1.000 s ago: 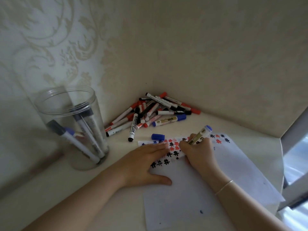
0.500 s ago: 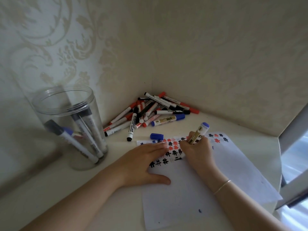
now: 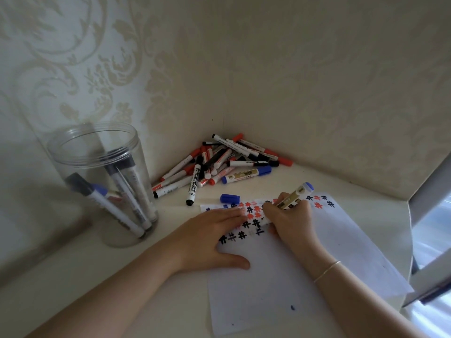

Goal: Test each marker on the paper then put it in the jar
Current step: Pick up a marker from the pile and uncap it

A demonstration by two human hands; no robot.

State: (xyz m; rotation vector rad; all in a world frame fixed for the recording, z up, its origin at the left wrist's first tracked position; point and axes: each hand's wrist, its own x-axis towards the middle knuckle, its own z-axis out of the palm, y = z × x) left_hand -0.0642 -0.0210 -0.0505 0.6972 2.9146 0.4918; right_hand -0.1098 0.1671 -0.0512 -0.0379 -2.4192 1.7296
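Left hand (image 3: 207,236) flat, fingers (image 3: 229,213) straight, thumb spread, right hand (image 3: 289,219) curled in a writing grip

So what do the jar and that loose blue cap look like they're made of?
The jar looks like clear plastic: see-through wall, ridged threaded rim, markers visible inside. It could be glass, less likely. The blue cap looks like opaque moulded plastic with a slight sheen.

Dim, soft daylight from right; wide-angle edges bent

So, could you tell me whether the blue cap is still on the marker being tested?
No, the blue cap lies on the table beside the paper, apart from the marker.
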